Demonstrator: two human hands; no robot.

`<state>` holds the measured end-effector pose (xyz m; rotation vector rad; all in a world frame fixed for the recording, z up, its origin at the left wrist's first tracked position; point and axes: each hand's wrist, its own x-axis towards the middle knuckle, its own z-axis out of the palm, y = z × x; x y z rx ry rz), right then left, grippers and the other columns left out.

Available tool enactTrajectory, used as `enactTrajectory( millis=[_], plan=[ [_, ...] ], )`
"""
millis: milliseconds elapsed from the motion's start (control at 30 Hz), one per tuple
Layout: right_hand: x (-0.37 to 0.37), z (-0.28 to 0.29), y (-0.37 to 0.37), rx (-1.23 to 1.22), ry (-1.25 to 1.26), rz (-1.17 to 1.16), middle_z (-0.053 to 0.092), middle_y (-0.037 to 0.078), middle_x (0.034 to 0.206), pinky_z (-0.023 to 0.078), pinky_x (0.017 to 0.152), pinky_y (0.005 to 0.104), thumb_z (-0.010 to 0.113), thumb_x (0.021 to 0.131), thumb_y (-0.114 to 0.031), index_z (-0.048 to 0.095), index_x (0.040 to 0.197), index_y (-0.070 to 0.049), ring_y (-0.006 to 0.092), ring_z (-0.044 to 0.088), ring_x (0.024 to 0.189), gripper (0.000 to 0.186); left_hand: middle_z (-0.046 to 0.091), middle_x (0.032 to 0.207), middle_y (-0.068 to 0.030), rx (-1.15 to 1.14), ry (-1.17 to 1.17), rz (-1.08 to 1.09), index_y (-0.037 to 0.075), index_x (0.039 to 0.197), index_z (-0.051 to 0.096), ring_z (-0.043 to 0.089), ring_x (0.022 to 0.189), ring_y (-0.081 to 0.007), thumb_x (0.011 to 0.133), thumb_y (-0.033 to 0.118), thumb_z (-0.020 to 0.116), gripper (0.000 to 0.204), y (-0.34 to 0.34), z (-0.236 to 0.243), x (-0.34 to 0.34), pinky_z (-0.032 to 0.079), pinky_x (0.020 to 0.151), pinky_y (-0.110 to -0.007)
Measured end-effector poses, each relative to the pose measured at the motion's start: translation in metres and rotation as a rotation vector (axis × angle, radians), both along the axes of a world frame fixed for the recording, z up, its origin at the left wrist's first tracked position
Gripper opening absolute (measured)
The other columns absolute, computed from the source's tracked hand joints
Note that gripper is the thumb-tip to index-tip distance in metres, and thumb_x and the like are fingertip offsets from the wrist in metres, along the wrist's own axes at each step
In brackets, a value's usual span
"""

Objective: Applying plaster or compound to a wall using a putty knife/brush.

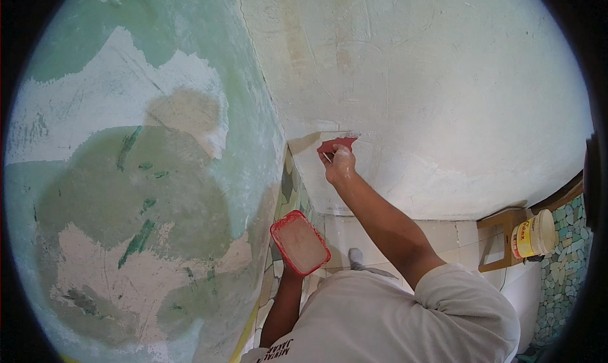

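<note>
My right hand (pixel 340 165) is closed on a red putty spreader (pixel 337 145), with its edge against the pale wall (pixel 437 109) close to the corner. Whitish smears show on the hand's fingers. Lower and to the left, a red rectangular tray (pixel 300 243) full of smooth, pale putty rests on my left hand (pixel 290 276). The tray hides most of that hand and its fingers. Putty also coats the tray's rim in places.
On the left stands a green wall (pixel 190 217) with white patches and dark green marks. A wooden stool (pixel 497 239) and a white-and-yellow bucket (pixel 534 234) are at the right, beside stone-patterned flooring (pixel 565 261). Pale floor tiles (pixel 437 233) lie below the wall.
</note>
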<state>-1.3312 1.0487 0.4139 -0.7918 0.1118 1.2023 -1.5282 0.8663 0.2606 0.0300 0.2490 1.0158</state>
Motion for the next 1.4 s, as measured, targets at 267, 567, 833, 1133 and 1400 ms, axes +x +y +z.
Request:
enactTrajectory(
  millis=[267,567,833,1133,1400],
  plan=[
    [-0.005,0.101,0.046,0.131,-0.091,-0.094,0.051,0.009,0.091,0.053,0.065,0.0410,0.047,0.090,-0.007,0.039,0.110,-0.006,0.0220,0.054,0.073,0.022,0.054,0.124,-0.0175,0.088,-0.057,-0.070,0.016,0.133,0.045,0.055,0.108,-0.0413,0.080,0.072,0.045,0.076,0.002,0.010,0.002,0.041,0.089,-0.065],
    [-0.035,0.189,0.040,0.479,-0.269,-0.009,0.052,0.009,0.090,0.052,0.063,0.0385,0.048,0.089,-0.009,0.043,0.104,-0.006,0.0207,0.055,0.077,0.016,0.057,0.123,-0.0107,0.096,0.014,-0.065,0.015,0.129,0.048,0.056,0.110,-0.0319,0.085,0.061,0.049,0.063,0.000,0.028,0.014,0.047,0.089,-0.054],
    [-0.021,0.127,-0.003,0.274,-0.133,-0.042,0.052,0.012,0.088,0.051,0.067,0.0414,0.045,0.090,-0.010,0.045,0.098,-0.005,0.0243,0.054,0.079,0.009,0.053,0.127,-0.0138,0.170,-0.077,-0.122,0.015,0.131,0.046,0.053,0.112,-0.0369,0.083,0.065,0.048,0.070,0.000,0.025,0.014,0.040,0.093,-0.060],
    [0.034,0.228,0.024,0.333,-0.186,0.000,0.051,0.013,0.093,0.050,0.072,0.0443,0.037,0.094,-0.011,0.041,0.111,-0.006,0.0264,0.052,0.078,0.018,0.047,0.135,-0.0168,0.121,-0.126,-0.166,0.014,0.137,0.041,0.045,0.121,-0.0417,0.083,0.066,0.047,0.074,0.004,-0.018,0.009,0.032,0.099,-0.065],
    [0.009,0.211,-0.015,0.449,-0.189,0.067,0.055,0.015,0.085,0.049,0.073,0.0438,0.034,0.091,-0.008,0.048,0.090,-0.003,0.0264,0.054,0.076,0.015,0.046,0.136,-0.0156,0.145,-0.129,-0.251,0.017,0.135,0.044,0.044,0.122,-0.0430,0.082,0.066,0.047,0.073,0.006,-0.017,0.001,0.030,0.099,-0.066]
  ],
)
